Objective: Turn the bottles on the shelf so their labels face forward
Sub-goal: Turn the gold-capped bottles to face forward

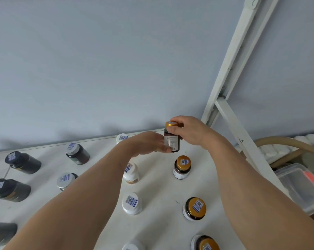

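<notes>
gold-capped bottle (172, 139) between left hand (149, 143), right hand (188, 131)

Soft even daylight, faint shadows, wide-angle edge distortion, slight blur

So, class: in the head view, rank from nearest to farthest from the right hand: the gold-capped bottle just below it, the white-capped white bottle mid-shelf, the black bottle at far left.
1. Gold-capped bottle, just below the right hand.
2. White-capped white bottle, mid-shelf.
3. Black bottle, far left.
</notes>
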